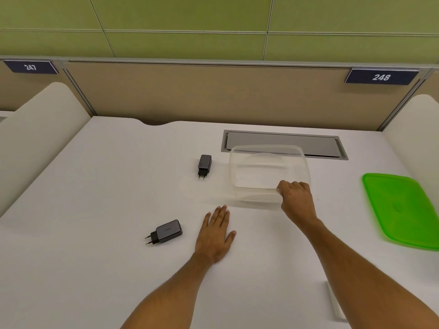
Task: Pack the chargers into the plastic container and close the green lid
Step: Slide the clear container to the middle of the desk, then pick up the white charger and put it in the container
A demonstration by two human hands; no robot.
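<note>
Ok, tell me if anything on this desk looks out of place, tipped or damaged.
Nothing stands out. Both chargers lie intact on the desk, the clear container sits upright and empty with the right hand gripping its near rim, and the green lid lies flat to the right.

Single view, from the person's head, facing forward and steeply down over the white table [99, 186]. Wide lens bends the edges. Both forearms enter from the bottom edge, close to the lens. Far side of the frame reaches the tan partition [213, 91] and green wall [190, 15].
</note>
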